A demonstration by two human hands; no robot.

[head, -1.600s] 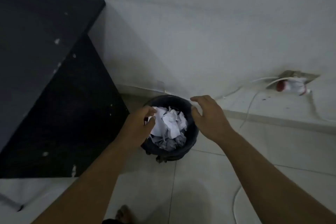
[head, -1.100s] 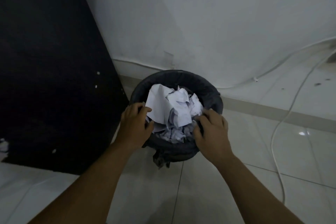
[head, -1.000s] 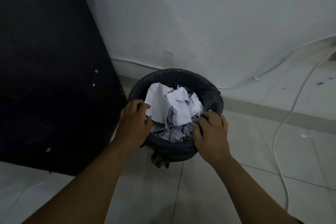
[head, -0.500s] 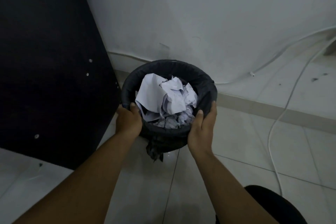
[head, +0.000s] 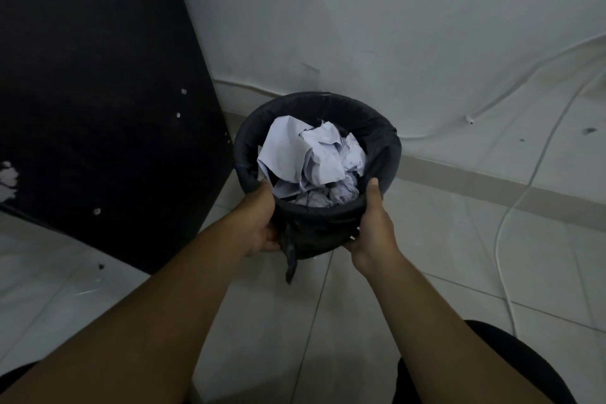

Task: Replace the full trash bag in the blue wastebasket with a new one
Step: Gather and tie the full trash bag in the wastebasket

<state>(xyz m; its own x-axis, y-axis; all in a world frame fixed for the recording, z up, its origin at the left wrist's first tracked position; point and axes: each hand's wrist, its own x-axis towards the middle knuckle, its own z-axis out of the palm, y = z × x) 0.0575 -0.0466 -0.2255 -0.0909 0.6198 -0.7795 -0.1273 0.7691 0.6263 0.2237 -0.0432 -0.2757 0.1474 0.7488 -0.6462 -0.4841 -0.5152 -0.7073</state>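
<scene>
A small round wastebasket (head: 390, 154) lined with a dark trash bag (head: 314, 229) sits in the middle of the view, near the wall. The bag is stuffed with crumpled white paper (head: 311, 157), and a loose tail of it hangs down the front. My left hand (head: 259, 223) grips the basket's near left side, thumb up at the rim. On the near right side my right hand (head: 373, 223) holds it the same way. Both sets of fingers wrap round the basket and are hidden behind it.
A tall black panel (head: 98, 102) stands close on the left of the basket. A white wall is behind it. White cables (head: 511, 207) run along the tiled floor (head: 426, 289) at the right. My dark-clothed knee (head: 492, 364) shows at the bottom right.
Both hands moved from the top of the paper down to the basket's sides and took hold of it. The basket has since come closer to me, away from the wall.
</scene>
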